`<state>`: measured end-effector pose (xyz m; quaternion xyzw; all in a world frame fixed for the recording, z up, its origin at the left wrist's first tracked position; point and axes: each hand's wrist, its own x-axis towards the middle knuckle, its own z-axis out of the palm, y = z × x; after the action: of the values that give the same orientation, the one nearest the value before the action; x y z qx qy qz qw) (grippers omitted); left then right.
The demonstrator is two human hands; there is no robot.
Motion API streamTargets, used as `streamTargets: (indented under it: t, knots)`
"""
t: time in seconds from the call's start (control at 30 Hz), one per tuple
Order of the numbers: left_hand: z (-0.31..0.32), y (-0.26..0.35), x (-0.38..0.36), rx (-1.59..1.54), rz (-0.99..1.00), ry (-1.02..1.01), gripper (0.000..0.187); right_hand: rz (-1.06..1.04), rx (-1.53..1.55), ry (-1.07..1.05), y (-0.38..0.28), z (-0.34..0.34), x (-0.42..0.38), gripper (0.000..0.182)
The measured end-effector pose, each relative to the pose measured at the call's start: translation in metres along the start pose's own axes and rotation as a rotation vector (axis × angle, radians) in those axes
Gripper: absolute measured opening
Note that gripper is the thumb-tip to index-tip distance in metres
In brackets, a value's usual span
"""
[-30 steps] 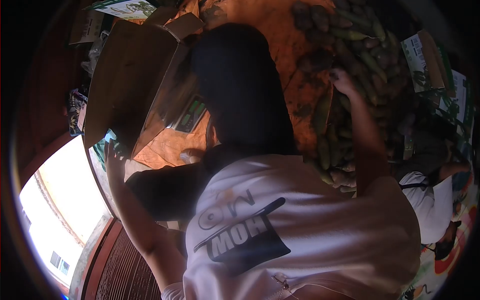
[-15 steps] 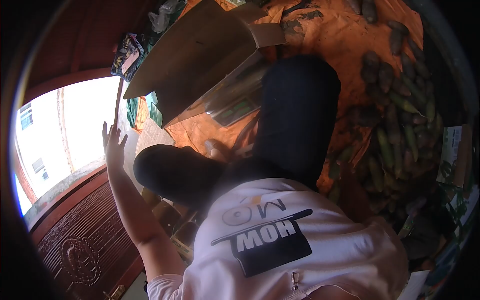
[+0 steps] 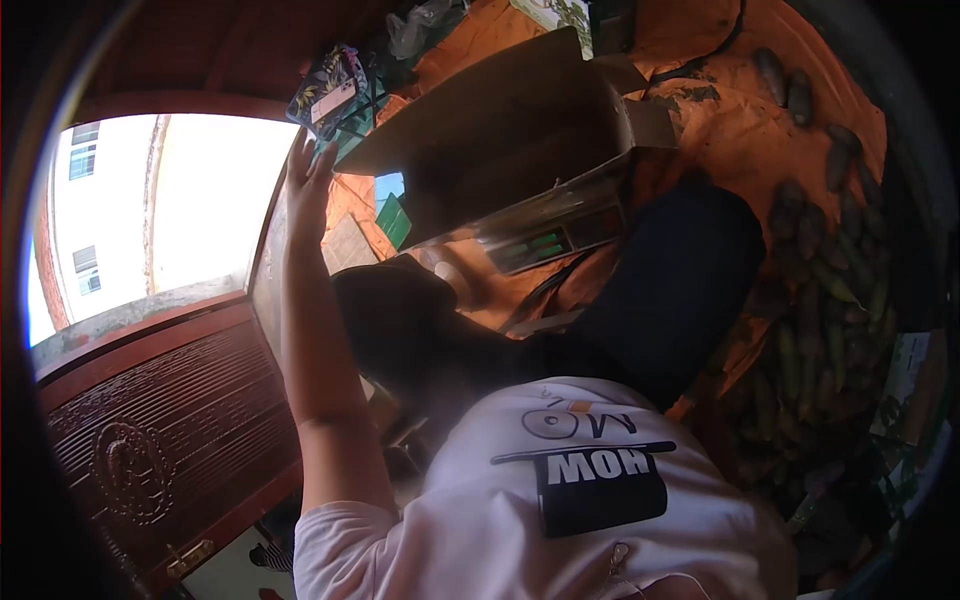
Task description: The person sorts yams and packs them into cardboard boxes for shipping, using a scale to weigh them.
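Note:
My left hand (image 3: 309, 168) is raised at the far left with its fingers stretched out and apart, holding nothing. Just beyond its fingertips a pink phone (image 3: 333, 101) lies on a dark patterned pouch (image 3: 345, 68). To the right of this hand, an open cardboard box (image 3: 490, 150) stands tilted in the view, its flaps spread. Beneath the box shows a metallic panel with green display windows (image 3: 540, 247), like a digital scale. My right arm goes off into shadow on the right, and my right hand does not show.
Long green and brown vegetables (image 3: 835, 270) lie heaped at the right on an orange sheet (image 3: 720, 110). A printed carton (image 3: 905, 385) stands at the right edge. At left are a carved red-brown door (image 3: 170, 440) and a bright opening. My bent knees (image 3: 680, 260) fill the middle.
My left hand has moved right and up in the view, close to the phone and pouch. The view has shifted, so the box and vegetables sit further right.

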<state>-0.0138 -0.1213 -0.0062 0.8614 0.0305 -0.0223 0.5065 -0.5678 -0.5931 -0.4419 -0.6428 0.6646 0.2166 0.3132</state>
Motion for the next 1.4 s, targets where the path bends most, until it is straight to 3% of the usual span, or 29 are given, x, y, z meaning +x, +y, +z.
streamTargets:
  t: [0.13,0.27,0.37,0.4,0.47,0.53,0.6,0.73,0.8,0.83,0.9,1.13,1.4]
  knots:
    - [0.014,-0.015,0.025,0.301,0.174,-0.065,0.057,-0.316,0.274,0.168,-0.042,-0.075,0.000,0.075]
    - [0.016,-0.013,0.028,0.476,0.341,-0.084,0.045,-0.773,0.295,0.521,-0.154,-0.191,-0.039,0.065]
    - [0.014,-0.002,0.026,0.514,0.427,-0.066,0.038,-1.053,0.312,0.282,-0.280,-0.263,-0.138,0.060]
    - [0.013,0.000,0.028,0.483,0.440,-0.088,0.035,-1.235,0.040,0.390,-0.318,-0.278,-0.173,0.061]
    - [0.011,0.000,0.033,0.420,0.470,-0.132,0.030,-1.437,-0.258,0.329,-0.394,-0.287,-0.268,0.064]
    - [0.013,-0.015,0.037,0.438,0.631,-0.098,0.025,-1.512,-0.463,0.148,-0.453,-0.270,-0.341,0.065]
    - [0.012,-0.009,0.028,0.450,0.397,-0.177,0.025,-1.629,-0.712,0.018,-0.497,-0.236,-0.386,0.064]
    - [0.013,0.003,0.020,0.469,0.334,-0.244,0.022,-1.764,-1.147,-0.225,-0.562,-0.133,-0.421,0.051]
    - [0.011,-0.004,0.023,0.531,0.360,-0.224,0.021,-1.646,-1.381,-0.327,-0.585,-0.064,-0.410,0.058]
    - [0.009,-0.001,0.022,0.590,0.353,-0.246,0.020,-1.463,-1.485,-0.422,-0.594,-0.033,-0.411,0.062]
    - [0.010,-0.001,0.020,0.635,0.308,-0.283,0.021,-1.458,-1.545,-0.548,-0.603,0.036,-0.365,0.064]
    - [0.010,0.005,0.013,0.633,0.314,-0.273,0.013,-1.492,-1.782,-0.613,-0.596,0.161,-0.303,0.059]
    - [0.012,0.013,0.017,0.655,0.300,-0.257,0.010,-1.773,-1.819,-0.583,-0.585,0.165,-0.305,0.053]
